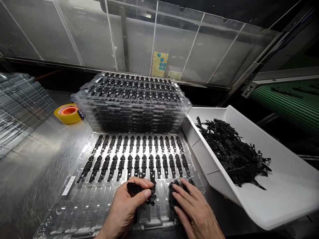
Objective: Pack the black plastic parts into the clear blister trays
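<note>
A clear plastic tray (74, 205) lies in front of me on the metal table, its two far rows filled with black plastic parts (129, 162). My left hand (124, 209) is closed round a small bunch of black parts (136, 189) above the tray's near row. My right hand (194, 212) lies flat with fingers stretched out, pressing black parts (172, 196) into slots at the tray's near right.
A stack of filled clear trays (132, 103) stands just behind. A white bin (274, 199) with a heap of loose black parts (231, 152) is at the right. Yellow tape roll (67, 113) and empty trays (17, 106) sit at the left. A green conveyor (289, 99) runs far right.
</note>
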### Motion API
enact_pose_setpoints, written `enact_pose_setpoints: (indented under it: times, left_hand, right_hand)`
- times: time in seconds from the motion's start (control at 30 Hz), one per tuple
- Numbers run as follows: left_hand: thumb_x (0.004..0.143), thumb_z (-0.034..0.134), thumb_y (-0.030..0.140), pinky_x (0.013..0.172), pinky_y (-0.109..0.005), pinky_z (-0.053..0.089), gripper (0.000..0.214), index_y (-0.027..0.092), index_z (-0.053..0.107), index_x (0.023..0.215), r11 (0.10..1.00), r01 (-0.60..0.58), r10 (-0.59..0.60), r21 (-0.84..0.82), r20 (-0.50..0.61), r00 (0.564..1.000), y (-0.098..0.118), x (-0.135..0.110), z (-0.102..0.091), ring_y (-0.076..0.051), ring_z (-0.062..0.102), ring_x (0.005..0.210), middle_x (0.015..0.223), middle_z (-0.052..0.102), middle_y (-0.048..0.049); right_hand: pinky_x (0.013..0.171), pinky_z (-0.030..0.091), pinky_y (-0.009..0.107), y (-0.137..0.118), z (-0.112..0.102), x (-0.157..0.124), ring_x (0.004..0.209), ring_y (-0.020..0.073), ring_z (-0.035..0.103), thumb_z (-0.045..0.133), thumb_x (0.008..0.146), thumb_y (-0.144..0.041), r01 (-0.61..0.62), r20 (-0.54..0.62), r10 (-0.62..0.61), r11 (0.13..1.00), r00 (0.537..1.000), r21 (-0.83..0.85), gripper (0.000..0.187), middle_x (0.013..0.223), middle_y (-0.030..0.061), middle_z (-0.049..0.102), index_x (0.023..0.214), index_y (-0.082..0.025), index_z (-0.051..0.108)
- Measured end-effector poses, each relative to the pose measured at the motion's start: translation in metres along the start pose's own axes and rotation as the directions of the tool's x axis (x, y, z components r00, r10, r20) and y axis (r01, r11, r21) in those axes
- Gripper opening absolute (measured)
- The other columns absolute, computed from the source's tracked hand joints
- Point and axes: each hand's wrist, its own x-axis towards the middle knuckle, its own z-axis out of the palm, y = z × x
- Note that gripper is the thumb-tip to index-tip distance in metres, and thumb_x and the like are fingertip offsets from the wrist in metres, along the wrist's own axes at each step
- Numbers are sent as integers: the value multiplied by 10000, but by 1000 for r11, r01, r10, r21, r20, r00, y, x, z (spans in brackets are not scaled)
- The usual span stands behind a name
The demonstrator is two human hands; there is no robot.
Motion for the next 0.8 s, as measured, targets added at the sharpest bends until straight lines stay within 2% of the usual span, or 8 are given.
enact_pose_setpoints:
  times: [0.23,0.37,0.47,0.57,0.6,0.67,0.73,0.8]
  left_hand:
    - [698,759,227,826,-293,444,121,175,659,742,993,-51,40,104,105,994,-4,-1,2,-195,596,902,900,669,-45]
    - [747,700,178,845,-294,433,48,181,669,783,979,-97,52,177,244,968,-3,-2,4,-187,592,910,905,666,-42]
    - [762,675,149,834,-297,441,47,174,686,800,976,-119,25,185,448,894,5,-4,6,-182,603,881,885,663,-41]
    - [770,664,141,833,-301,454,61,166,706,806,970,-111,-41,217,592,805,12,-5,6,-185,616,871,872,667,-44]
    - [781,652,144,841,-302,458,68,167,709,812,966,-110,-51,234,589,807,13,-5,4,-188,618,886,886,672,-48]
    - [815,620,174,831,-300,476,91,172,705,848,959,-104,-38,263,482,875,13,-4,0,-188,622,899,928,679,-56]
    - [836,610,228,803,-304,501,118,172,689,903,964,-62,-18,258,296,955,11,-1,-5,-187,633,875,949,681,-65]
    - [817,650,283,770,-312,520,166,154,666,921,980,-1,-27,199,138,990,11,1,-8,-187,650,814,912,689,-74]
  right_hand:
    - [1026,417,545,-3,5,9,1366,321,290,490,867,-74,-22,78,17,998,997,55,370,1298,71,575,1212,-169,582]
    - [1012,443,493,-11,-1,15,1318,290,382,495,897,-129,-140,-24,147,972,989,188,353,1307,84,560,1235,-194,570]
    - [998,470,376,-19,-13,23,1234,228,492,511,921,-215,-263,47,268,873,962,412,390,1325,93,538,1310,-218,519]
    - [835,532,246,-25,-23,27,970,163,637,541,916,-257,-333,196,272,703,942,628,213,1058,48,666,1091,-240,662]
    - [770,537,221,-26,-24,27,874,148,652,566,903,-266,-356,197,304,660,932,662,149,950,29,678,978,-238,691]
    - [698,529,205,-28,-21,22,774,140,647,613,873,-284,-411,103,463,638,881,651,104,835,13,669,835,-227,692]
    - [709,526,219,-31,-12,16,779,154,643,632,859,-289,-469,-83,613,678,785,566,97,841,28,665,818,-216,680]
    - [718,525,237,-38,-1,11,786,163,639,614,868,-265,-478,-266,631,747,729,462,85,861,48,659,850,-206,672]
